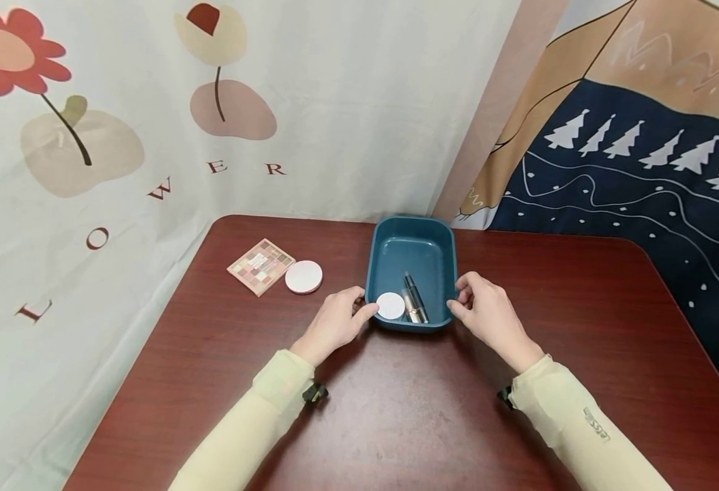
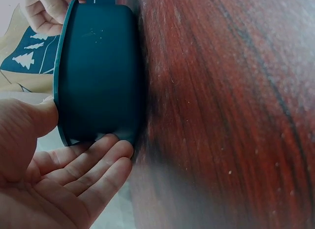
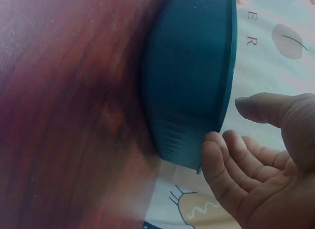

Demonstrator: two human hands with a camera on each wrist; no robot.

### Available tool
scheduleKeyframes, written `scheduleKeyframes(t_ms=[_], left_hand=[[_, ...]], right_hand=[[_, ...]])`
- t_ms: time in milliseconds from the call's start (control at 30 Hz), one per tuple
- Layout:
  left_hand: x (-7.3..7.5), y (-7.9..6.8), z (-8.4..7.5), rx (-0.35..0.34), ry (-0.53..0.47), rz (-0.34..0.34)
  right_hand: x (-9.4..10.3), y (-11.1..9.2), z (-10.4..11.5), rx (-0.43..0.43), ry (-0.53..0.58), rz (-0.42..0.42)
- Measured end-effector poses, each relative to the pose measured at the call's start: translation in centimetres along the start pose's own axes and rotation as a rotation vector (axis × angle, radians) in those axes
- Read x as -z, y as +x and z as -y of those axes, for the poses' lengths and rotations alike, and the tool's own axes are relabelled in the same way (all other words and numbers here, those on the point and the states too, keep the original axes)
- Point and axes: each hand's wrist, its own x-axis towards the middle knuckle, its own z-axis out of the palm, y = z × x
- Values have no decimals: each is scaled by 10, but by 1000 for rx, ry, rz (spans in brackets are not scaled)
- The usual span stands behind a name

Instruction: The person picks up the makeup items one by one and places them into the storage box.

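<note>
Left hand (image 1: 333,322) lightly pinching storage tub (image 1: 410,258) at near-left rim; right hand (image 1: 488,314) opposite, fingertips touching, thumb off, ungripped. We judge paired hands steady tub on table (image 1: 402,402). Tub walls corral white round compact (image 1: 391,305), slim makeup tubes (image 1: 417,299). Eyeshadow palette (image 1: 261,267) left of tub.

Bin (image 1: 415,258) far end free, tubes (image 1: 417,296) + disc (image 1: 391,306) nr. end
</note>
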Motion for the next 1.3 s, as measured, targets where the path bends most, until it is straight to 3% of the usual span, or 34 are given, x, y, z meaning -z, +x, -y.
scheduleKeyframes(t_ms=[367, 600, 800, 1033, 1300], left_hand=[[-1, 1, 1, 1, -1, 7], [-1, 1, 1, -8, 18, 2], [-1, 1, 2, -22, 20, 7], [-1, -1, 3, -55, 24, -15], [-2, 1, 0, -17, 35, -11]], right_hand=[[-4, -7, -5, -173, 43, 67], [-3, -7, -7, -267, 33, 168], [-3, -5, -5, -289, 44, 237], [-4, -3, 1, -313, 41, 259], [-3, -2, 4, -311, 8, 262]])
